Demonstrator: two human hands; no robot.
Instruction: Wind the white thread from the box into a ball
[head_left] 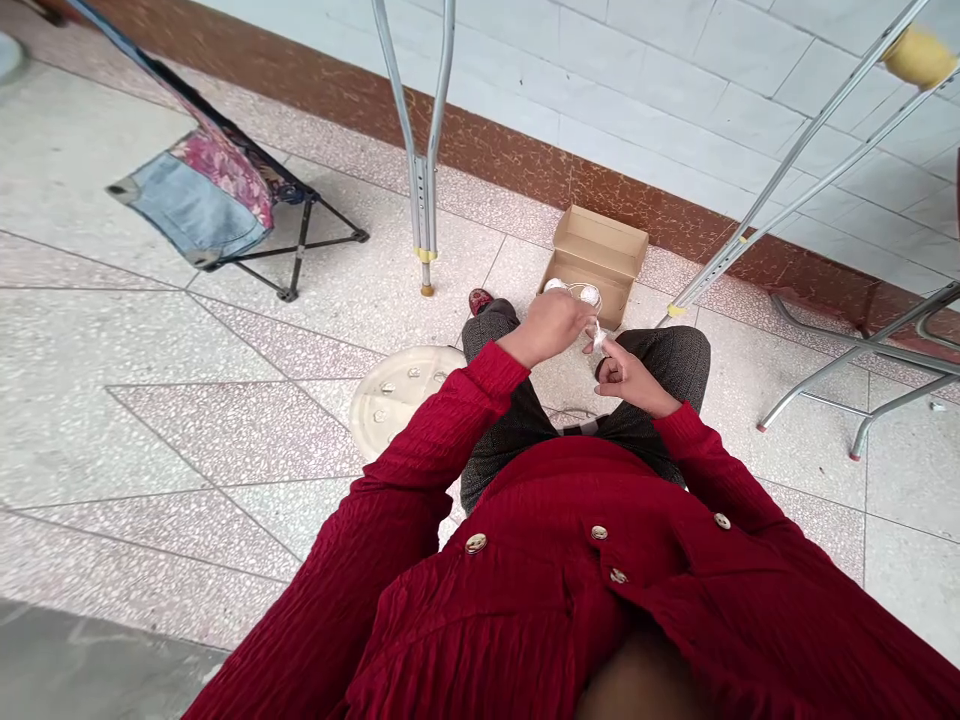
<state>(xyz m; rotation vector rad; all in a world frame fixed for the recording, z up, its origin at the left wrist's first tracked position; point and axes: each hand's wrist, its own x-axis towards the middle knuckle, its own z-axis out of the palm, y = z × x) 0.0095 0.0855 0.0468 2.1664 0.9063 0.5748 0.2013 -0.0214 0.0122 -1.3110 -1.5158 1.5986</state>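
I sit in a red buttoned jacket and grey trousers, both hands raised over my knees. My left hand (551, 325) is closed around a small clear plastic piece (587, 296) with white round parts. My right hand (626, 375) is curled just beside it, pinching a thin clear bit (598, 335) that hangs from the piece. The two hands nearly touch. What exactly the piece is stays too small to tell.
An open cardboard box (600, 255) lies on the tiled floor by the wall. A round pale tray (397, 395) with several small items sits by my left knee. Crutches (424, 170) lean on the wall, a folding stool (225, 190) stands left, metal chair legs (862, 380) right.
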